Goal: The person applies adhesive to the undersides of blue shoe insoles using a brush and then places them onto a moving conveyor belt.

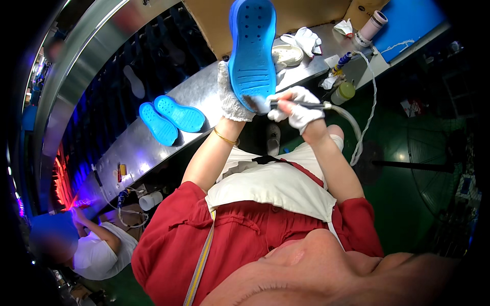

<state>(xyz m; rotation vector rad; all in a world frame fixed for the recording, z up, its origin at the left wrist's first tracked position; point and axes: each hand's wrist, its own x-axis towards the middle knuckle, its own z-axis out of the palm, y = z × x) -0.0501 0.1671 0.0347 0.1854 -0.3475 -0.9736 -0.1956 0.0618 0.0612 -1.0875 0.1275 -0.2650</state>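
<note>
**Blue sole under the brush, one in hand, two waiting**

Blue rubber sole (252, 51), tread up, held upright by the gloved left hand (232, 99) closed around its heel edge. Right hand (296, 108) pinches a hose-fed brush (263, 104), bristles touching the heel. Judgement: keep strokes even and the sole steady. Count: one sole held; two blue soles (171, 118) on the bench (204, 89), left of the left hand; two gloves.

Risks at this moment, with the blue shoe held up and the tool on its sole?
1. The gloved left hand grips the blue foam clog only along one edge, so tool pressure might twist it loose.
2. The hose trailing from the thin metal tool in the gloved right hand could snag on the steel bench edge.
</note>
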